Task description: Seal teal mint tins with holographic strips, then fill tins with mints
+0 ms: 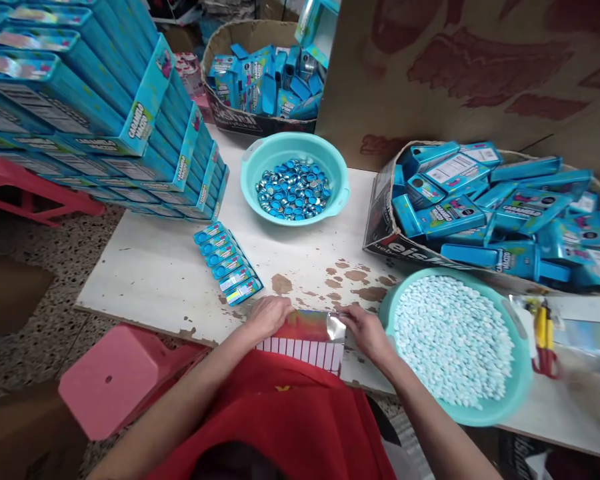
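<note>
A shiny sheet of labels (307, 328) lies at the table's front edge, against the red apron. Its upper part is a reddish holographic film; below, a row of narrow white strips shows. My left hand (269, 317) is closed at the sheet's upper left side, fingertips partly hidden. With fingers pinched together, my right hand (364, 327) grips the silvery upper right corner. Left of the sheet stands a small blue display tray (256, 288) with several upright candy tins (225, 255). Some tins have round blue caps on top, and the nearest two carry shiny strips across their tops.
A teal basin (294, 141) holds round metal caps; another basin (387, 313) holds pale blue candies. Cardboard boxes of blue tins (457, 217) (260, 77) stand behind. Stacked full trays (145, 127) rise at left. Yellow-handled scissors (545, 333) lie right; a pink stool (113, 380) stands below.
</note>
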`<state>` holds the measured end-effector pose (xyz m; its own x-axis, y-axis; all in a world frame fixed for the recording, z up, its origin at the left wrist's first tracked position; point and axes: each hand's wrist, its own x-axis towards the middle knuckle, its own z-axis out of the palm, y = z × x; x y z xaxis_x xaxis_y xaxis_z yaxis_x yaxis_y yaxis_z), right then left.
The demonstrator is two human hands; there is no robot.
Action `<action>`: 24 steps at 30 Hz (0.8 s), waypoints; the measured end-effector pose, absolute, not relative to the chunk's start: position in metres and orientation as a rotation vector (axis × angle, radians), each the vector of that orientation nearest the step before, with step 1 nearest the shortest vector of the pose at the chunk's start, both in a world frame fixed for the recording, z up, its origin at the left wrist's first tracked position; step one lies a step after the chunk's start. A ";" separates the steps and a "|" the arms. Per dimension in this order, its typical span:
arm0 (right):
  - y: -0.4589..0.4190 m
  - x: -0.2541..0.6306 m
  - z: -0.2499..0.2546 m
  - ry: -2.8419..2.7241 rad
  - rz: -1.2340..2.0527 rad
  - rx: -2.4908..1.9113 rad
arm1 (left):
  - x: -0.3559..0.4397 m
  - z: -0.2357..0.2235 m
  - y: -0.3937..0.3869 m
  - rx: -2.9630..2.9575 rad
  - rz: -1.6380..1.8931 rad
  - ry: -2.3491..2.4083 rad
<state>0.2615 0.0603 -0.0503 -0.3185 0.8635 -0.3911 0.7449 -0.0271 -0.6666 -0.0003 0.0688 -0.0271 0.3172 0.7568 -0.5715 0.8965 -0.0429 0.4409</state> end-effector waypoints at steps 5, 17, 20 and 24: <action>0.068 0.257 -0.041 -2.141 1.233 -1.730 | 0.047 -0.033 0.082 1.922 -0.013 1.297; 0.054 0.257 -0.051 -1.985 0.969 -1.907 | 0.082 -0.051 0.091 1.660 0.001 1.181; 0.041 0.254 -0.055 -2.140 0.683 -1.741 | 0.083 -0.050 0.093 1.661 -0.028 1.188; 0.020 0.254 -0.062 -2.393 0.479 -1.668 | 0.085 -0.051 0.095 1.690 -0.032 1.172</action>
